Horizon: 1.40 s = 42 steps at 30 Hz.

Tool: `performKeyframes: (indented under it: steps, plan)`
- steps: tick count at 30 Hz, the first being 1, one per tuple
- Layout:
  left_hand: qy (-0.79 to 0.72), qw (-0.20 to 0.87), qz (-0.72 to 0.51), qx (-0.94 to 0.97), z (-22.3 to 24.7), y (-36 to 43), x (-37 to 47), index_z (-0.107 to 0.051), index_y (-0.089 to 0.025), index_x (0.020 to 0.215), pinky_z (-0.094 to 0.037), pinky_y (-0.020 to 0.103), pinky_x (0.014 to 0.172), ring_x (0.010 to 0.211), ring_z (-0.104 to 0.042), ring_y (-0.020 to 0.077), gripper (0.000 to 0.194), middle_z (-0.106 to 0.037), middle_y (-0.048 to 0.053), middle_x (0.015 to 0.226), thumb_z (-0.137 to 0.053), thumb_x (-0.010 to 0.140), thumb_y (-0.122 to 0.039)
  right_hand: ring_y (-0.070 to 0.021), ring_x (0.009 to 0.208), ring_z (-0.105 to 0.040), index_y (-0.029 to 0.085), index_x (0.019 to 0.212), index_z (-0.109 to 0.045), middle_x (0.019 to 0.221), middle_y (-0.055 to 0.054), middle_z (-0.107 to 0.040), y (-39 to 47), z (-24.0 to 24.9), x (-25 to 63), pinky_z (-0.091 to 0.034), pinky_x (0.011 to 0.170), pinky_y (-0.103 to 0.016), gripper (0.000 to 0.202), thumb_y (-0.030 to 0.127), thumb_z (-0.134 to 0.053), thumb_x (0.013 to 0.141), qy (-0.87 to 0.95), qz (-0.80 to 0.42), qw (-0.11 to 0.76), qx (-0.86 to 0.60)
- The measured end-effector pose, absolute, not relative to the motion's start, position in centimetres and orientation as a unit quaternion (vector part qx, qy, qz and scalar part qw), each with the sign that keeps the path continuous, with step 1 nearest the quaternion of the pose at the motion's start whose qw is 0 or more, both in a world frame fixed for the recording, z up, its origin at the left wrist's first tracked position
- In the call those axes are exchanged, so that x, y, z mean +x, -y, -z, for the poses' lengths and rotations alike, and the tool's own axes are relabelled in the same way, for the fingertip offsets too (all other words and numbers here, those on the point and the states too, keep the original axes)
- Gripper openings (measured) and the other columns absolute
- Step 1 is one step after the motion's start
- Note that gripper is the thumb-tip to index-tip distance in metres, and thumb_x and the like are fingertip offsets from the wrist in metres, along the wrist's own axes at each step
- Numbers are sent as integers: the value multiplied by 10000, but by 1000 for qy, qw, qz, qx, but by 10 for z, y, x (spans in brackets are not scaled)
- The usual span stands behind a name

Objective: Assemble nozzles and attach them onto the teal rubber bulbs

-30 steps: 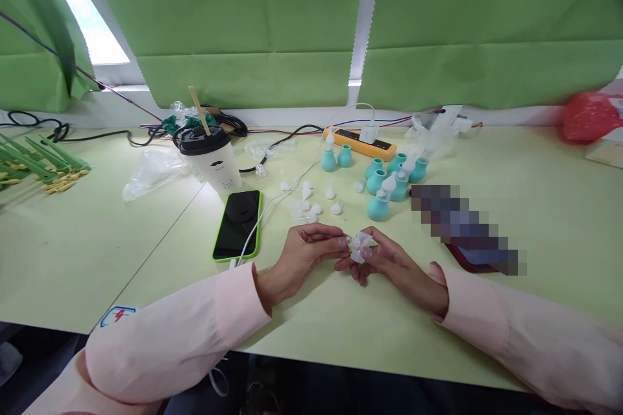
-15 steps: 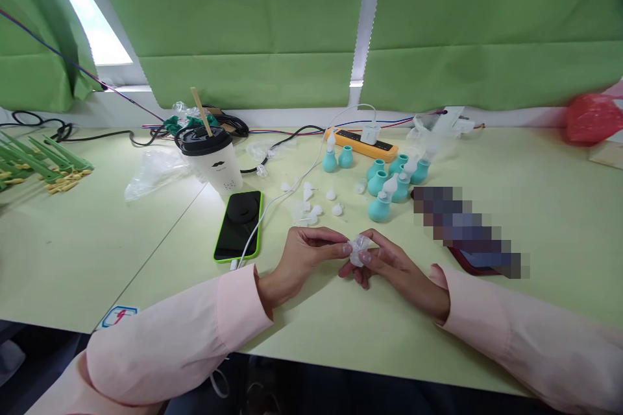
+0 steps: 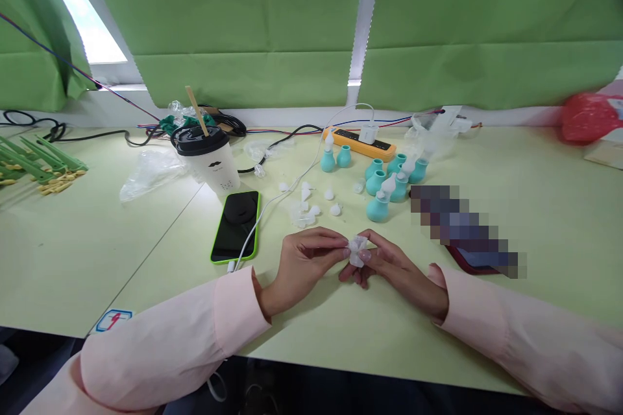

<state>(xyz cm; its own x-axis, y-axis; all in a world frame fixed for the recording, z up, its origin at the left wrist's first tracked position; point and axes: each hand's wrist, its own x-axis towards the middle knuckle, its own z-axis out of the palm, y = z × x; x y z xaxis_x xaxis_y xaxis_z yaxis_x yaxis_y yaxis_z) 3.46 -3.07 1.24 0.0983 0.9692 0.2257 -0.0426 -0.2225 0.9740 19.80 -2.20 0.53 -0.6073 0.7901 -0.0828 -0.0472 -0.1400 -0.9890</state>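
Between the fingertips of both hands is a small crumpled clear plastic wrapper (image 3: 359, 250); whether anything is inside cannot be made out. My left hand (image 3: 306, 262) pinches its left side with thumb and forefinger. My right hand (image 3: 389, 266) grips the right side, thumb in front. Just beyond them lie several small white tips (image 3: 335, 209) and a piece of clear plastic (image 3: 302, 217). Several turquoise rubber bulbs (image 3: 378, 209) stand further back to the right. Some carry a translucent white nozzle (image 3: 388, 186), others show open necks.
A phone (image 3: 236, 227) with a white charging cable lies left of my hands, a lidded paper cup (image 3: 214, 162) behind it. An orange power strip (image 3: 360, 144) sits near the wall. Another phone, partly pixelated (image 3: 467, 233), lies on the right. Green plastic pieces (image 3: 39, 162) are at far left.
The whole view has shifted slightly left. My fingers have barely moved, and both hands keep hold of the plastic wrapper.
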Motion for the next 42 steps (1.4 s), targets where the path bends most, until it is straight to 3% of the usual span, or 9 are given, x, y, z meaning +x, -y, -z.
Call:
performKeyframes:
  steps: [9,16,19,28,36,39,42]
  plan:
    - [-397,365,-503,675,-9,30,33,-684,-148,741,-513,268,638,693,-610,155,87,-646,67,756,-615,690,-160,-124,625,-524,176,835,-406,719,-70,-640,22,-5,199,-386,581,-262,154,323,-372,863,585,-689,299,-306]
    - [-274,63,-448,849,-8,25,27,-617,-103,860,-497,303,623,770,-553,175,160,-589,124,852,-507,744,-105,-124,623,-531,175,840,-447,663,-37,-608,18,1,201,-399,591,-259,172,331,-379,860,574,-704,310,-281]
    - [-263,-10,-384,885,-12,27,26,-577,-85,916,-490,321,636,816,-516,199,197,-558,143,888,-493,739,-103,-123,620,-529,172,825,-467,690,-33,-592,16,3,201,-407,588,-261,172,338,-426,838,561,-715,314,-276]
    - [-300,156,-434,835,-8,29,23,-462,-187,1146,-454,341,747,921,-476,186,376,-479,101,988,-362,796,-93,-145,635,-522,160,909,-456,675,-61,-614,18,-4,200,-382,606,-283,225,367,-395,844,549,-720,311,-287]
    - [-301,53,-304,902,-5,27,25,-346,-127,1213,-439,373,756,949,-411,220,449,-417,134,1037,-366,765,-95,-145,636,-539,170,863,-459,632,-34,-594,14,-1,200,-382,598,-279,188,353,-431,831,526,-728,329,-291]
    - [-301,34,-287,909,-6,24,24,-372,-82,1191,-429,379,773,951,-413,226,436,-421,152,1043,-367,755,-89,-143,628,-542,177,843,-457,614,-23,-590,14,0,200,-384,591,-270,179,355,-442,825,516,-730,336,-297]
    - [-315,71,-287,902,-11,21,23,-435,-106,1164,-420,370,794,958,-430,213,403,-438,141,1057,-354,770,-101,-144,615,-545,175,868,-463,641,-33,-603,14,1,200,-379,566,-262,198,366,-440,822,507,-725,344,-315]
